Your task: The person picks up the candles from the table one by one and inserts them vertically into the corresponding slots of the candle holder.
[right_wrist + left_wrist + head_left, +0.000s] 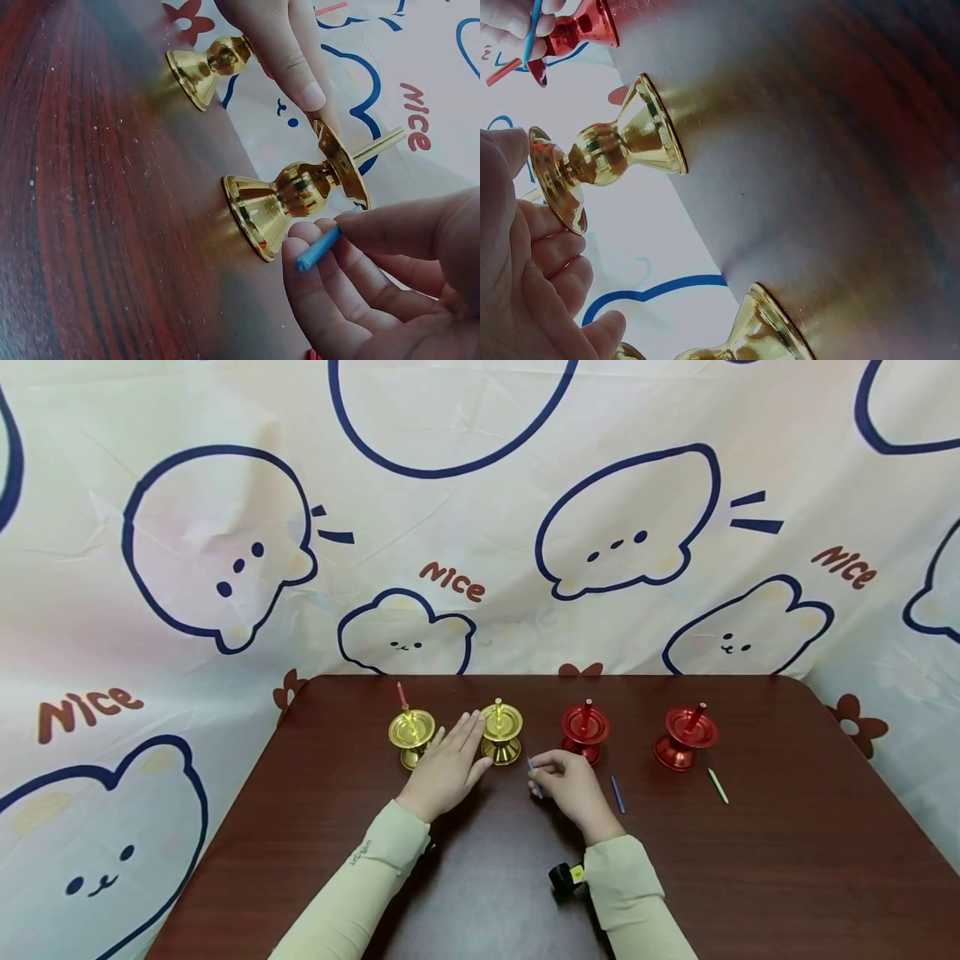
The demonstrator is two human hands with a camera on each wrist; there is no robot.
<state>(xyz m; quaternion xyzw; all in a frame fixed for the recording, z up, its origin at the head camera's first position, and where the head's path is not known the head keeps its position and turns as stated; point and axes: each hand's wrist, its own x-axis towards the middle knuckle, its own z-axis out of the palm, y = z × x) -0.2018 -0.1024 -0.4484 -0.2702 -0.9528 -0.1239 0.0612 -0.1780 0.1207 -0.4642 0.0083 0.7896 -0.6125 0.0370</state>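
Observation:
Fingers extended, my left hand (447,768) reaches between two gold candle holders. Its fingertips are right at the dish rim of the inner gold candle holder (501,753), whose upright centre tube (381,146) holds no candle. To the right of that holder, my right hand (568,787) pinches a thin blue candle (319,249) between thumb and fingers, low beside the dish in the right wrist view. A thin red candle (402,695) stands slightly tilted in the outer gold candle holder (411,725), partly hidden by my left hand.
Two red candle holders (585,724) (677,745) stand to the right. Another blue candle (617,795) lies by my right hand, and a light green candle (717,786) lies farther right. Behind the brown table (810,860) hangs a printed cloth (510,527).

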